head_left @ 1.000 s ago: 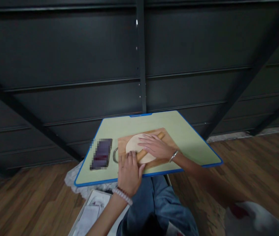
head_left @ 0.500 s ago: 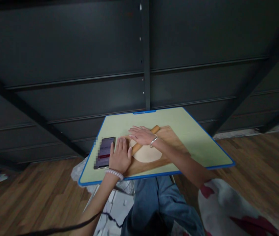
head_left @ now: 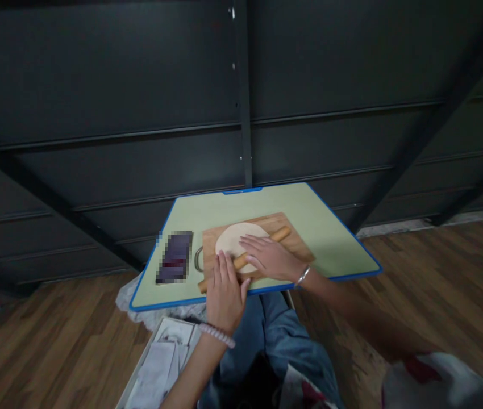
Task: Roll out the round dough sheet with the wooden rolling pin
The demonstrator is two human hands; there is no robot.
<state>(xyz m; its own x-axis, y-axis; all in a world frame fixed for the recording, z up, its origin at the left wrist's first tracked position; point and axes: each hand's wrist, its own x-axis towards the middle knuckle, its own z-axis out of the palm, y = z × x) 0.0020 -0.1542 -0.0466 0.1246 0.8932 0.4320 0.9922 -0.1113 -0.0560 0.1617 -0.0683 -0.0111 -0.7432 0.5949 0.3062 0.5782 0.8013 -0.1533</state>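
A wooden rolling pin (head_left: 280,233) lies slantwise across a thin, round sheet of pale dough (head_left: 239,232). Beneath the dough is a wooden cutting board (head_left: 300,244) with a metal ring handle (head_left: 198,260) on its left side. My left hand (head_left: 226,292) rests flat on the pin's near-left part, fingers stretched forward. Farther up the pin, my right hand (head_left: 270,258) lies flat across it with fingers extended to the left. Neither hand is wrapped round the pin. The palms hide parts of the pin and the dough's near right side.
The board sits on a small light-green table (head_left: 330,227) with a blue rim. A phone (head_left: 177,255), partly pixelated, lies left of the board. Below the table at left are a white box (head_left: 156,363) and crumpled clear plastic (head_left: 127,298). A dark panelled wall (head_left: 160,102) stands behind.
Both hands and the rolling pin have come nearer to me over the dough. The dough's far part and the board's ring handle now show. The camera view has shifted slightly.
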